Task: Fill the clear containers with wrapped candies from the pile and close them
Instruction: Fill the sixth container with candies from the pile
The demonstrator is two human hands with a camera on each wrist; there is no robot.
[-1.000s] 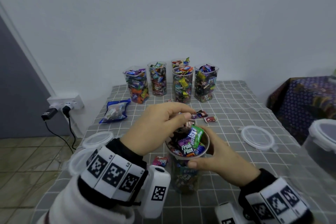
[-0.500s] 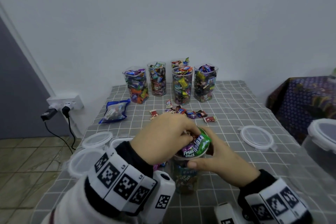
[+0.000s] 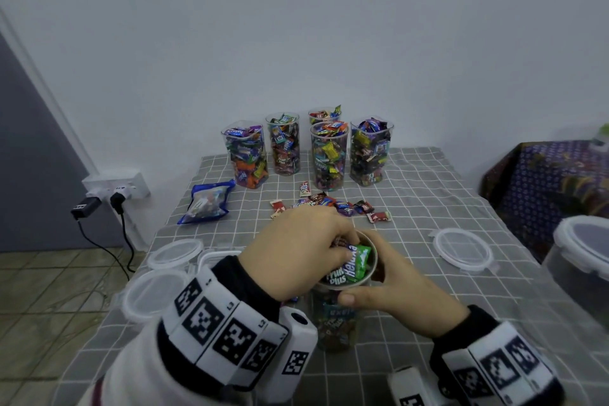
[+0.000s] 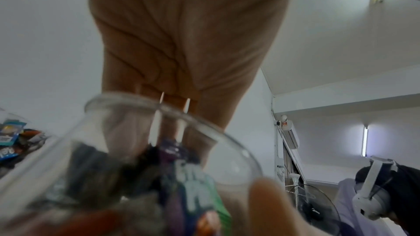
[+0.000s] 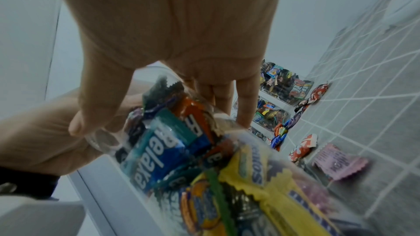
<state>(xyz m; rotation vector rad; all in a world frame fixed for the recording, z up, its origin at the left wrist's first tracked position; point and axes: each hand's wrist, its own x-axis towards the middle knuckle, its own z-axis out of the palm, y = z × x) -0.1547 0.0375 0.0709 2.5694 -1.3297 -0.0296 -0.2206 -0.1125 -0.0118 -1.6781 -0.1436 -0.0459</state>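
Observation:
A clear container (image 3: 336, 323) packed with wrapped candies stands near the front of the table. My right hand (image 3: 395, 287) grips it just under the rim, thumb in front and fingers round the far side. My left hand (image 3: 313, 241) reaches into its mouth from above, and its fingers press on the top candies beside a green Relaxa candy (image 3: 357, 262). In the left wrist view my left hand's (image 4: 181, 42) fingers go down past the container rim (image 4: 136, 101). In the right wrist view my right hand (image 5: 170, 24) wraps the container (image 5: 204, 168). Loose candies (image 3: 333, 204) lie behind it.
Several filled, lidless containers (image 3: 326, 155) stand in a row at the back. Clear lids lie on the right (image 3: 463, 249) and on the left (image 3: 174, 249). A blue bag (image 3: 206, 203) lies back left. A large lidded tub (image 3: 583, 254) sits off the table's right edge.
My left hand has come down from above the container into its mouth, and the candies on top now sit lower. My right hand has kept its hold on the container.

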